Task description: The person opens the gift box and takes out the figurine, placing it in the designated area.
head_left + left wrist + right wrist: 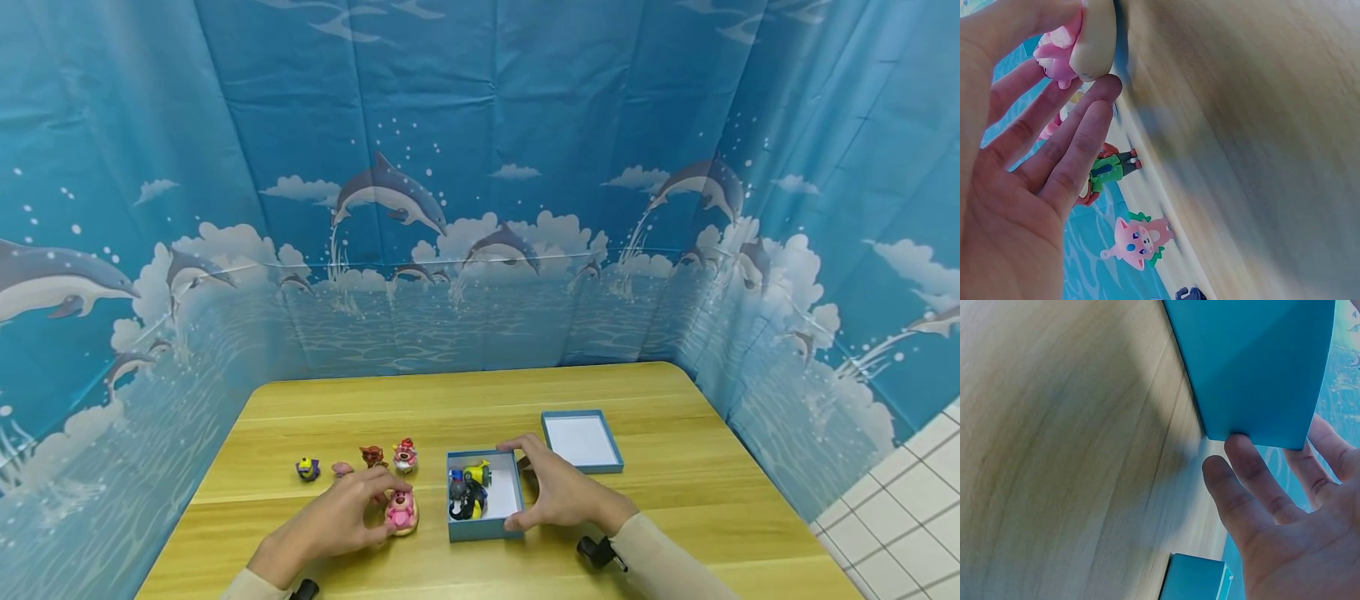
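Observation:
Between thumb and fingers, my left hand (347, 518) pinches a pink bear figurine (401, 507) with a round cream base (1096, 40), close over the table left of the box. The bear tilts on its side in the left wrist view. My right hand (561, 490) grips an open blue box (487, 529) at its right side, thumb at the near corner and fingers at the far one. Fingertips touch the box's blue outer wall (1254, 375) in the right wrist view. Dark and yellow toy figures (468, 492) lie in the box's left part.
Behind my left hand stand a purple-and-yellow figure (307, 469), a pink figure (1138, 240), a figure in a green jacket (1107, 170) and another pink figure with red on its head (405, 457). The blue lid (583, 442), white inside, lies at back right on the wooden table (465, 396).

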Tool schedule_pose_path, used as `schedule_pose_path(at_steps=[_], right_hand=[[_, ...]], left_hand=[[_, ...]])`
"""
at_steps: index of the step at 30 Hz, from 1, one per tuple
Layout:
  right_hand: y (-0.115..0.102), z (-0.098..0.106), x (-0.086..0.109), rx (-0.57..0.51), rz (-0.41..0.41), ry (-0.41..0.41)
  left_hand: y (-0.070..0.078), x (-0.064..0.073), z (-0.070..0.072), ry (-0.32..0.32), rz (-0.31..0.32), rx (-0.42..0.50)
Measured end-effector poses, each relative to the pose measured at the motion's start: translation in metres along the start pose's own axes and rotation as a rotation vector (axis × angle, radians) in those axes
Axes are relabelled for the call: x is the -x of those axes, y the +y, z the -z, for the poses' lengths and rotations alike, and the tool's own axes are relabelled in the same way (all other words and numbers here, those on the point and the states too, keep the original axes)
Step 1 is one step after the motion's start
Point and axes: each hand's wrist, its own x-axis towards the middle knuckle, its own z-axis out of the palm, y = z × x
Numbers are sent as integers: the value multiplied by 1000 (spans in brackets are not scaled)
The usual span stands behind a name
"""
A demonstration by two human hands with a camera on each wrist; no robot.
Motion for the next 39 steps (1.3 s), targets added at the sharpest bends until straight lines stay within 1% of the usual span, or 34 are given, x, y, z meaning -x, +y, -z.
schedule_pose_path(at_steps=[16,22,27,29,36,39], right_hand=[[4,0,-1,-3,1,-10],[4,-1,-1,-4,-5,-12],[4,-2,0,-4,-3,-9],[4,-2,0,-5,-5,-10],[1,0,0,-8,-10,-12],[1,0,0,-13,-12,-15]], left_hand=[[-2,1,-1,-16,25,2],[-4,1,-3,-21,22,-7],[-6,1,-5,-30,36,-8],[-6,1,-5,-32,41,-9],[-5,2,-1,-31,24,-2],[-4,2,-1,-38,38,-6]])
